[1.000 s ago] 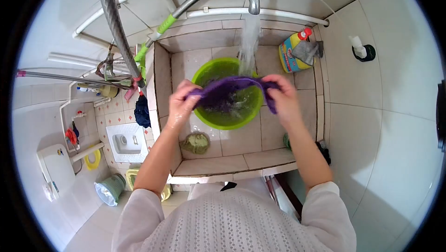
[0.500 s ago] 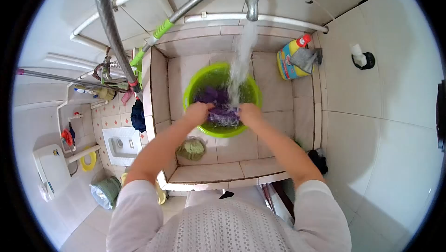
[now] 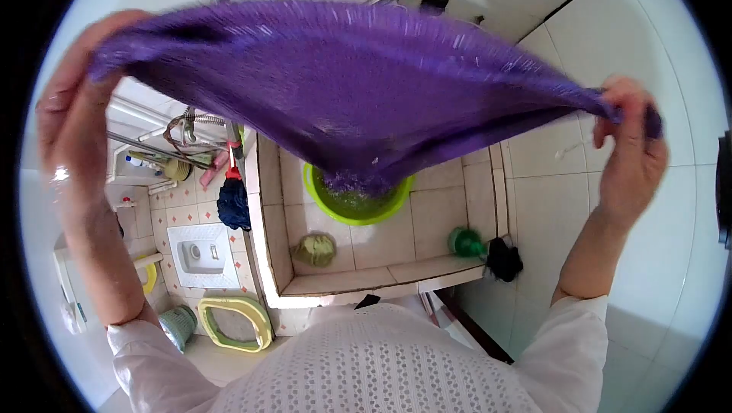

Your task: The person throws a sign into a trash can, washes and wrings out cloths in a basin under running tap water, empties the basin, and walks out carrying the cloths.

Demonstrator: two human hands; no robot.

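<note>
A wet purple cloth point(image 3: 351, 85) is stretched wide across the upper view, raised above a lime-green basin point(image 3: 357, 219). Its upper left corner is pinched in my left hand point(image 3: 80, 112), and my right hand point(image 3: 631, 150) grips the opposite corner, a bit of fabric poking out past the fingers. The cloth's middle sags down toward the basin, where water splashes; whether its lowest part touches the water I cannot tell. Hidden behind the fabric are the tap and the far side of the tiled sink point(image 3: 442, 219).
A crumpled olive-green cloth point(image 3: 314, 249) lies in the sink's near left. Toward the near right are a green bottle point(image 3: 463, 242) and a dark fuzzy item point(image 3: 503, 259). Left of the sink stand a mop point(image 3: 233, 203), a squat toilet point(image 3: 200, 253) and a yellow tub point(image 3: 263, 329).
Both hands have risen out of the basin and spread far apart, lifting and opening out the purple cloth. It now blocks the tap and the yellow bottle from sight.
</note>
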